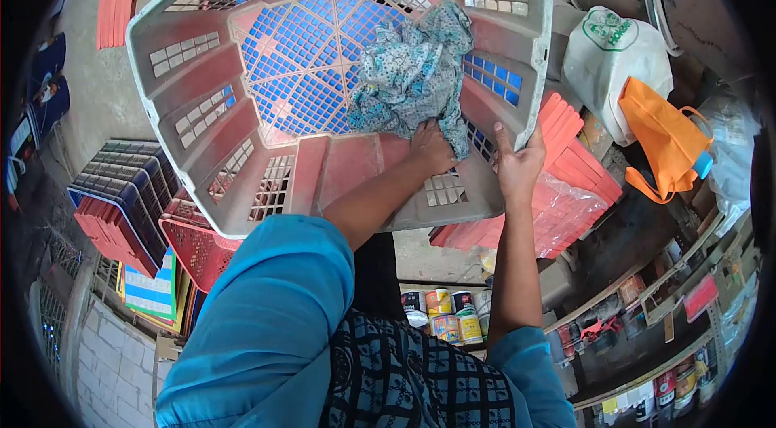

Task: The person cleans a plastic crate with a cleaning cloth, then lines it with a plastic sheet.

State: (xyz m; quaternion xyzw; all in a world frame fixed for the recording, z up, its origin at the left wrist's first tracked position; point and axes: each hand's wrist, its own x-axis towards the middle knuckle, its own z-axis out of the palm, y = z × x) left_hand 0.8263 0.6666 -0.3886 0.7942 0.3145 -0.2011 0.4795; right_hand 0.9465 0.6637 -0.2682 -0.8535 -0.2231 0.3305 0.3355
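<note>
A large plastic crate point(307, 155), grey at the rim and reddish inside, is tilted with its open side towards me. A crumpled blue-and-white patterned cloth point(416, 64) lies on its lattice floor. My left hand point(434, 147) reaches inside and is closed on the lower edge of this cloth, its fingertips partly hidden in the folds. With my right hand point(519, 161) I grip the crate's right rim, thumb on the inner side and the other fingers around the outside.
Stacked coral-red pieces point(558, 193), partly under clear plastic, stand beyond the right rim. An orange bag point(663, 137) and a white jug point(618, 64) are farther right. Paint cans point(444, 327) sit below, with shelves point(647, 363) at lower right. Dark crates point(125, 185) stand left.
</note>
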